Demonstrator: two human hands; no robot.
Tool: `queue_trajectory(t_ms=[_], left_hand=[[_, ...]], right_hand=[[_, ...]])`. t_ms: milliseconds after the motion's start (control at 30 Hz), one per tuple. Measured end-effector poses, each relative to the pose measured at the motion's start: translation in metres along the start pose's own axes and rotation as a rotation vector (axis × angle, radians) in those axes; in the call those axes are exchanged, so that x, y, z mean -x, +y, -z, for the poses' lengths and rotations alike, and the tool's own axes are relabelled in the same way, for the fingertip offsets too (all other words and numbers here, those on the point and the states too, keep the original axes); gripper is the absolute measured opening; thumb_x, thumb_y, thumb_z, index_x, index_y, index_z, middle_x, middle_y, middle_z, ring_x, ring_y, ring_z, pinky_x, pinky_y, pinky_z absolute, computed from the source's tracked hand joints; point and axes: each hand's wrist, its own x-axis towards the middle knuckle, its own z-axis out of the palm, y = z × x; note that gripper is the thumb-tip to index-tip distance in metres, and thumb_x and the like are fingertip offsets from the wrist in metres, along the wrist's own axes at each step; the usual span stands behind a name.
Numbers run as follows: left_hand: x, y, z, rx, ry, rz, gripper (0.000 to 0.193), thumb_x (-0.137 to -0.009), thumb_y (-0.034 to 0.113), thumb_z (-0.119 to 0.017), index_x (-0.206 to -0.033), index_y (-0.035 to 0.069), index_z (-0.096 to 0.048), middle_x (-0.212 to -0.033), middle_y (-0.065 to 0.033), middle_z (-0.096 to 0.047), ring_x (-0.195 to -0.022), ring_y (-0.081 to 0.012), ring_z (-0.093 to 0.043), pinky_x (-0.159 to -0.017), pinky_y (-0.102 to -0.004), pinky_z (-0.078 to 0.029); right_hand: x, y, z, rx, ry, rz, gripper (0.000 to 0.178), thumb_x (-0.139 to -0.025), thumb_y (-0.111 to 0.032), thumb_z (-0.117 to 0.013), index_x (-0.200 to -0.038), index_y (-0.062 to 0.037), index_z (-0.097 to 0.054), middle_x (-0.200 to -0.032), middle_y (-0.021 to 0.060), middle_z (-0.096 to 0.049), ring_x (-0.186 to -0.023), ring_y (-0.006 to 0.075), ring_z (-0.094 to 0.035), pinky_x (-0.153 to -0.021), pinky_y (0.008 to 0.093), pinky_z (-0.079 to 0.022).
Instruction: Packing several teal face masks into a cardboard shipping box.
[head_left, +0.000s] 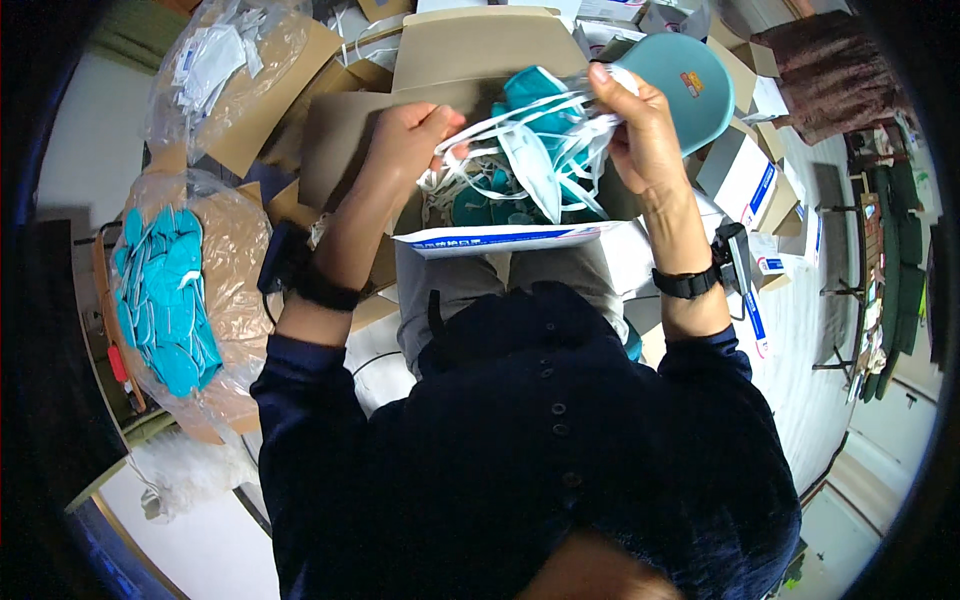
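Over an open cardboard box (478, 52), my left hand (405, 145) pinches white elastic straps that stretch across to the right. A bunch of the same straps and a clear plastic wrap are gripped in my right hand (645, 132). From them hang several teal face masks (537, 92) and a pale, whitish one (530, 160), tilted and partly overlapping. More teal masks (480, 208) with tangled straps lie inside the box, between my hands. The box's white front flap (510, 240) with a blue stripe folds toward my lap.
On the left, a plastic-lined carton (240, 300) holds a heap of teal masks (175, 300). Behind it, another lined box (265, 110) contains white folded pieces (215, 65). A blue-green stool (690, 95) stands at the back right, near several white cartons (740, 180).
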Motion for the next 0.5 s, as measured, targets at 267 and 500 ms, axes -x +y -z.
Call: queue_trajectory(t_ms=[267, 500], left_hand=[[-0.026, 0.014, -0.041, -1.335, -0.106, -0.095, 0.028, -0.081, 0.012, -0.069, -0.106, 0.002, -0.068, -0.106, -0.0198, -0.068, -0.1, -0.0367, -0.066, -0.086, -0.0428, -0.054], [-0.065, -0.068, -0.087, -1.168, -0.228, 0.06, 0.035, -0.081, 0.011, -0.066, -0.114, 0.001, -0.066, -0.121, -0.0195, -0.063, -0.112, -0.0335, -0.062, -0.092, -0.0408, -0.052]], right_hand=[[0.0, 0.001, 0.04, -0.092, 0.079, 0.068, 0.017, -0.087, -0.026, -0.071, -0.089, -0.0096, -0.064, -0.071, -0.0024, -0.061, -0.058, 0.0064, -0.055, -0.054, 0.0212, -0.045], [0.002, -0.008, 0.047, -0.173, 0.087, 0.12, 0.018, -0.086, -0.023, -0.072, -0.094, -0.0082, -0.066, -0.076, 0.0003, -0.065, -0.065, 0.0086, -0.061, -0.059, 0.0233, -0.049]])
